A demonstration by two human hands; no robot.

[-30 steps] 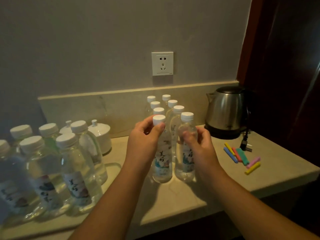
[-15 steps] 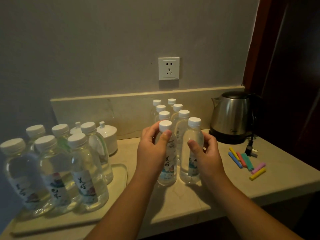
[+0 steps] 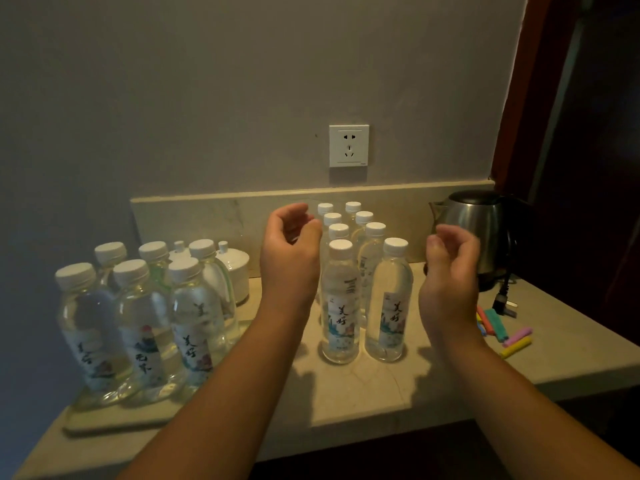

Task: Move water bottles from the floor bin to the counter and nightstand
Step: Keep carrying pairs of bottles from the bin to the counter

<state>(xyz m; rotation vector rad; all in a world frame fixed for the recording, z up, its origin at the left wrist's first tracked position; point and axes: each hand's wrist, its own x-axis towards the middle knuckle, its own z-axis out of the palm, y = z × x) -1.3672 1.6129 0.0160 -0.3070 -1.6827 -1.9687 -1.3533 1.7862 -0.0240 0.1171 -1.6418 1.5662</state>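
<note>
We have released both front bottles: half a second ago our left hand [image 3: 291, 251] gripped the front left bottle [image 3: 340, 303] near its cap and our right hand [image 3: 450, 268] wrapped the front right bottle [image 3: 389, 303]; now both hands hover clear of them, raised to about cap height, fingers loosely curled and holding nothing. The two bottles stand upright, just beside each other, at the front of a double row [image 3: 349, 223] that runs back toward the rear edge of the counter [image 3: 381, 386]. They sit in the middle of the counter, between the tray [image 3: 114, 422] of bottles at the left end and the kettle [image 3: 478, 233] near the right rear corner. We judge this placement complete. The floor bin and the nightstand are out of view, so we cannot tell how many bottles remain. The next step is probably a return to the bin.
</note>
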